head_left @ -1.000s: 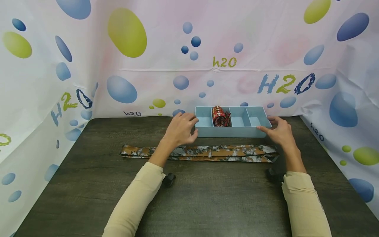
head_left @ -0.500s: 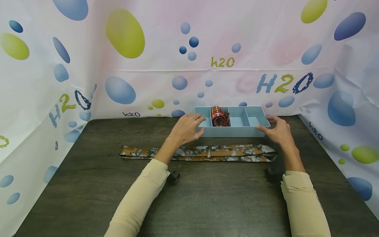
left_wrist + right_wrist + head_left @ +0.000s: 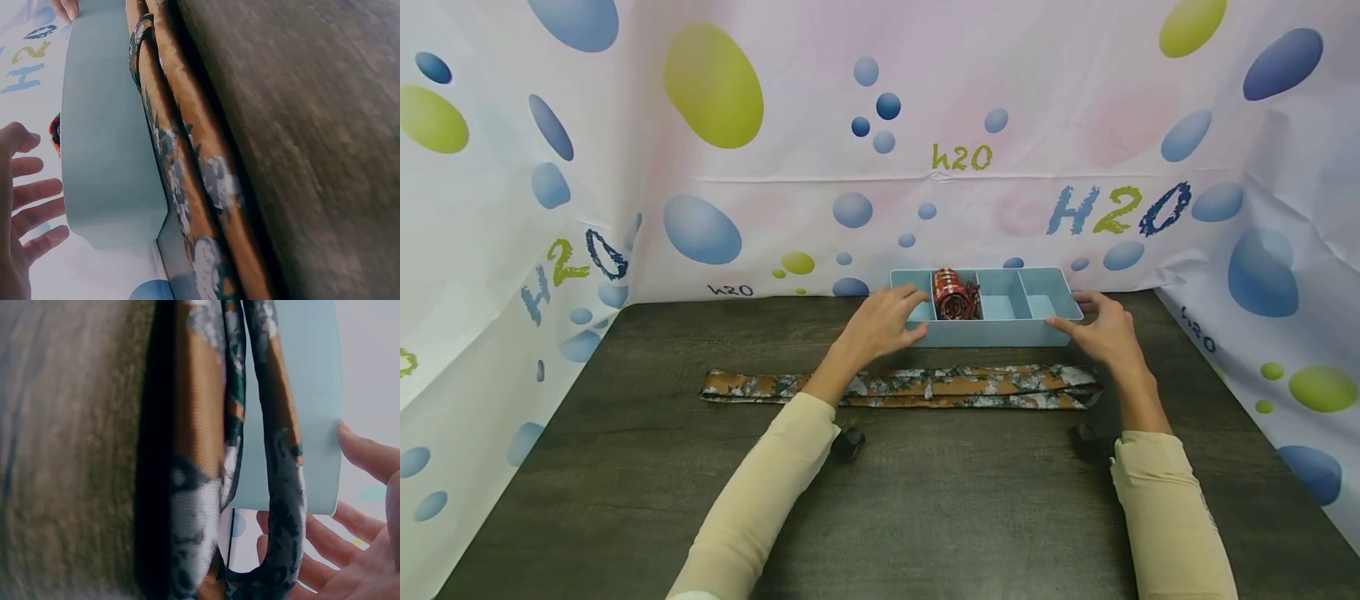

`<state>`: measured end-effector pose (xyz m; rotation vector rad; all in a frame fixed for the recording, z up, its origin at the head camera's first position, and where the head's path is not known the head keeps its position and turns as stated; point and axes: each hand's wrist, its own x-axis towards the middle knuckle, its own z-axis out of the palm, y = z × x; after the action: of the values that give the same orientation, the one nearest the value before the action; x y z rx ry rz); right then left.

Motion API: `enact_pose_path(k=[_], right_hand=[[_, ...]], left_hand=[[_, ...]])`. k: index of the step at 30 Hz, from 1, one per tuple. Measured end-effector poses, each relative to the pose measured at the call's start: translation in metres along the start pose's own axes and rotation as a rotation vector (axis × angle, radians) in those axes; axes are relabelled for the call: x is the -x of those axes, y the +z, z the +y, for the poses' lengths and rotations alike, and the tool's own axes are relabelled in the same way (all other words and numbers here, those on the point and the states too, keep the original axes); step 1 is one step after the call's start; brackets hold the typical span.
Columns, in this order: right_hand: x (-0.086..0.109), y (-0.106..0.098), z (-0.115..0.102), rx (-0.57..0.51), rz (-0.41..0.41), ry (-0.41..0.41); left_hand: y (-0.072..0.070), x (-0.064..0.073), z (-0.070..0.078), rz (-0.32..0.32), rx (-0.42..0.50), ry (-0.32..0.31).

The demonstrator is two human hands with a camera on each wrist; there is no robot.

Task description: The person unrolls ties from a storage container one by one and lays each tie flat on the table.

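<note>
A light blue divided box (image 3: 1000, 333) stands at the back of the table. In its second compartment from the left sits a rolled red patterned necktie (image 3: 952, 296). My left hand (image 3: 880, 325) hovers at the box's left end, its fingers over the left compartment and holding nothing. My right hand (image 3: 1101, 329) holds the box's right end, thumb at the front rim and fingers at the end wall. A brown floral necktie (image 3: 985, 387) lies folded lengthwise in front of the box, partly hidden by my left forearm. In the left wrist view the left fingers (image 3: 39, 190) are spread.
The dark wooden table (image 3: 962, 500) reaches back to a printed backdrop (image 3: 790, 167) close behind the box. A dark wrist-camera mount (image 3: 848, 443) juts from my left sleeve. Two compartments right of the rolled necktie hold nothing.
My left hand has moved right, from the box's left edge to over the left compartment. The right hand stays at the right end. The scene shifts slightly left with the head.
</note>
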<state>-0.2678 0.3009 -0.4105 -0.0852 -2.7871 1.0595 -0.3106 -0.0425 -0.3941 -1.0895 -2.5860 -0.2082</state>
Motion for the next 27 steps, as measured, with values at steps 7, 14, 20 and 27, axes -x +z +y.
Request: enact_pose_path(k=[7, 14, 20, 27], right_hand=[[0.000, -0.001, 0.000, -0.001, 0.003, 0.007], [0.000, 0.000, 0.001, -0.005, 0.005, 0.010], [0.000, 0.000, 0.002, 0.002, 0.005, 0.005], [0.001, 0.000, 0.001, -0.002, 0.002, 0.008]], left_hand=[[0.001, -0.011, 0.002, -0.031, 0.002, -0.031], [0.006, -0.017, 0.004, -0.072, 0.036, -0.058], [0.009, -0.022, 0.004, -0.092, 0.037, -0.081], [0.013, -0.029, 0.003, -0.113, 0.058, -0.113]])
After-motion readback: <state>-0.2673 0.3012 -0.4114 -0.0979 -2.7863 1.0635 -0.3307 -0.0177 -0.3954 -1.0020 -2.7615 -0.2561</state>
